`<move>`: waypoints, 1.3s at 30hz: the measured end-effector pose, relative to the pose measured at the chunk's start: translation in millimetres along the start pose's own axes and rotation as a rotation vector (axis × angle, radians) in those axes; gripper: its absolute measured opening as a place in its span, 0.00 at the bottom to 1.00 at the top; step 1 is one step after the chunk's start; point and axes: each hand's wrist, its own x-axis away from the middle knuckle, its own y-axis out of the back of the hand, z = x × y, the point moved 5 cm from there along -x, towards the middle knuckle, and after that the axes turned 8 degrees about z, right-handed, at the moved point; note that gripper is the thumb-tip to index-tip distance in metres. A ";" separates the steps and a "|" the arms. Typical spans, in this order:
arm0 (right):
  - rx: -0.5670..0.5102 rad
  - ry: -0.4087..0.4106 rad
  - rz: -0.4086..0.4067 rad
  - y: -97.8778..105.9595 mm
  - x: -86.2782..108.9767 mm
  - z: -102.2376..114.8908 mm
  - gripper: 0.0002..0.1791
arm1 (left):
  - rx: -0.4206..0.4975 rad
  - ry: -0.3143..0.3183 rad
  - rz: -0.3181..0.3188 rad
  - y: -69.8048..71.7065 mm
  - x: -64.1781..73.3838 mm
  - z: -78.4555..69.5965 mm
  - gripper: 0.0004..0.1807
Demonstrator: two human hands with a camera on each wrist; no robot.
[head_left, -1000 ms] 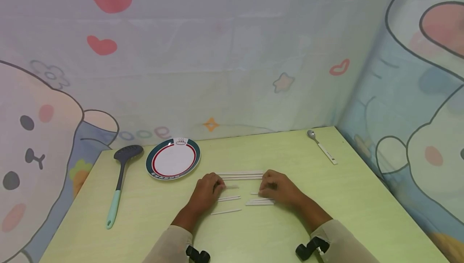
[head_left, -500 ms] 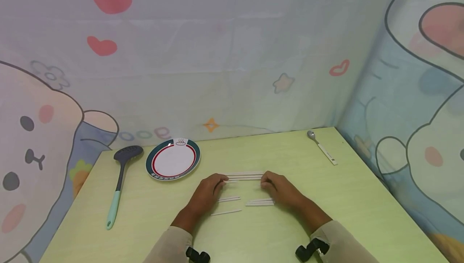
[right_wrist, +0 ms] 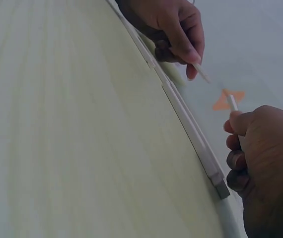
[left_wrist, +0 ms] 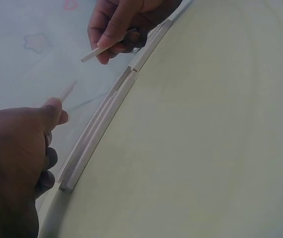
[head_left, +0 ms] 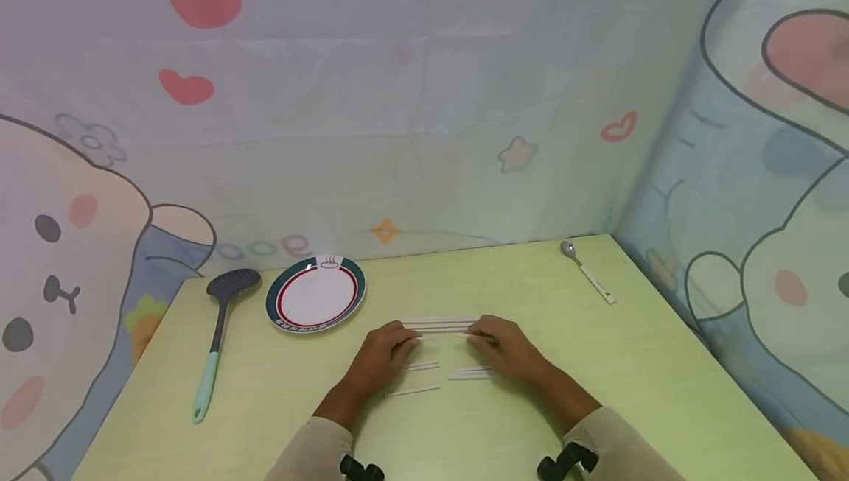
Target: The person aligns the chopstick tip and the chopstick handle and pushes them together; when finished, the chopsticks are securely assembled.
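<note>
My left hand (head_left: 381,354) pinches a short white stick (left_wrist: 68,90) between thumb and fingertips. Facing it, my right hand (head_left: 507,345) pinches another short white stick (right_wrist: 232,102). The two held sticks point toward each other, with a gap between their ends. Just beyond both hands, several long white sticks (head_left: 441,320) lie side by side on the table. Nearer me are a few short sticks (head_left: 421,366) by my left hand, a single short one (head_left: 414,391) below them, and a short group (head_left: 469,374) partly hidden by my right hand.
A white plate (head_left: 316,295) with a dark green rim stands at the back left of the table (head_left: 464,437). Left of it lies a slotted spatula (head_left: 219,319) with a mint handle. A small spoon (head_left: 589,273) lies at the back right. Printed cloth walls (head_left: 424,98) border the table.
Both hands have lifted their short sticks, the right one shifting up and leftward, so the held ends are now nearly level and closer together. The sticks on the table have not moved.
</note>
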 end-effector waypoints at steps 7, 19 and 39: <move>0.032 0.048 -0.006 -2.8 -1.9 4.5 0.09 | 0.032 -0.033 -0.039 -2.2 -0.3 -1.3 0.05; 0.044 0.015 0.012 -4.7 -1.9 2.0 0.08 | 0.018 -0.054 -0.039 -5.4 -2.1 -9.6 0.04; 0.083 0.121 -0.011 -4.9 -5.1 14.9 0.06 | -0.061 -0.153 -0.079 -8.2 -5.4 -22.8 0.02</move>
